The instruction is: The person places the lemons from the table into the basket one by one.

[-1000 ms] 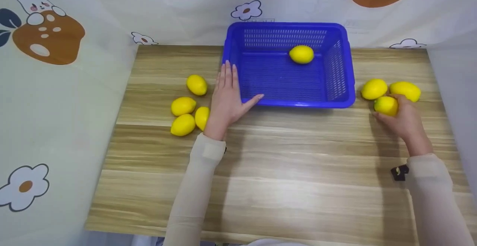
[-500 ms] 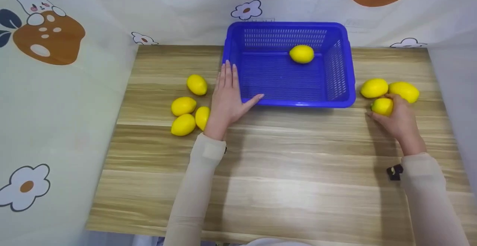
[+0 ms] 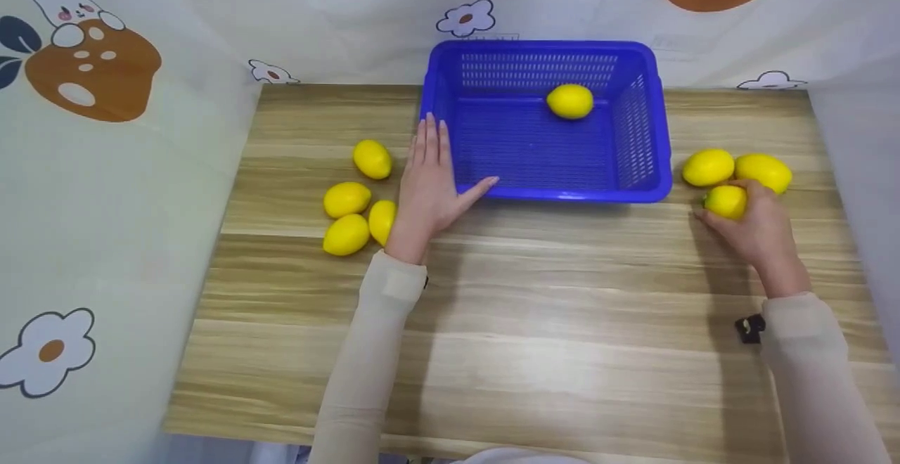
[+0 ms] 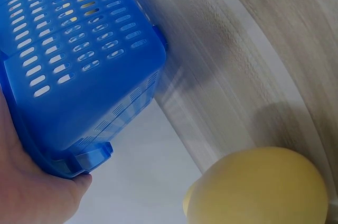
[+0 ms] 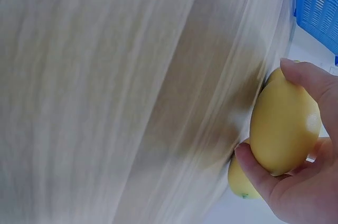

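A blue plastic basket (image 3: pixel 555 195) with slotted walls stands at the back of the table, one lemon (image 3: pixel 570 102) lying inside it. My left hand (image 3: pixel 430 190) rests along the basket's left front corner, fingers straight and thumb out over the front rim. In the left wrist view that hand touches the basket rim (image 4: pixel 37 150). To the right of the basket, my right hand (image 3: pixel 763 228) grips a lemon (image 3: pixel 725 202) between thumb and fingers. Two more lemons lie just behind it, one on the left (image 3: pixel 708 167) and one on the right (image 3: pixel 763 172).
Left of the basket several lemons (image 3: pixel 346 235) lie in a loose group, one partly behind my left wrist. A small black object (image 3: pixel 749 328) shows beside my right sleeve. A patterned sheet (image 3: pixel 337 21) hangs behind the wooden table (image 3: pixel 548 323).
My right hand, with the lemon in its grip, shifts slightly left and then a touch back to the right. The left hand and basket stay where they were.
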A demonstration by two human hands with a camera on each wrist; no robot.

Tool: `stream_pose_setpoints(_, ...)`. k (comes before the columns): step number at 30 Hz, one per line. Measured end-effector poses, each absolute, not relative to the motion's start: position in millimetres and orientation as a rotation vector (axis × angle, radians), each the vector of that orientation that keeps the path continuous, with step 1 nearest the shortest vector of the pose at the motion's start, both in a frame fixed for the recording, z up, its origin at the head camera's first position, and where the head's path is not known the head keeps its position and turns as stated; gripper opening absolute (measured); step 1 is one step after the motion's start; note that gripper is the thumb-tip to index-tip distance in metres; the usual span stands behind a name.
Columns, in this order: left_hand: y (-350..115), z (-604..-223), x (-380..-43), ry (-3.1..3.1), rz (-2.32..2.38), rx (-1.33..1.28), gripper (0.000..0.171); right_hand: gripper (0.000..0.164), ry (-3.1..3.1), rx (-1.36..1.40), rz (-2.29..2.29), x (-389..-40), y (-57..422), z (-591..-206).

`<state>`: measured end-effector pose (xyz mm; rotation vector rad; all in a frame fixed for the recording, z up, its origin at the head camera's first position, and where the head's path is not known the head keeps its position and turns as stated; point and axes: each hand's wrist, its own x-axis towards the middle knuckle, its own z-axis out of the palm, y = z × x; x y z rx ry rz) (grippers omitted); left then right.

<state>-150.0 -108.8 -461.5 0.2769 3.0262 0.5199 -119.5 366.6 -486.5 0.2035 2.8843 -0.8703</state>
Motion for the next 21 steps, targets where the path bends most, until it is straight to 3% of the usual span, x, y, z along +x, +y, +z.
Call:
stream_pose_setpoints(7, -109, -461, -150, 3.025, 0.531, 0.271, 0.118, 0.073, 2.95, 0.146, -0.802, -114, 366, -483)
stream_pose_setpoints(21, -109, -462, -149, 3.027, 0.546, 0.276, 0.118, 0.081, 2.928, 0.132, -0.749, -105, 369, -472)
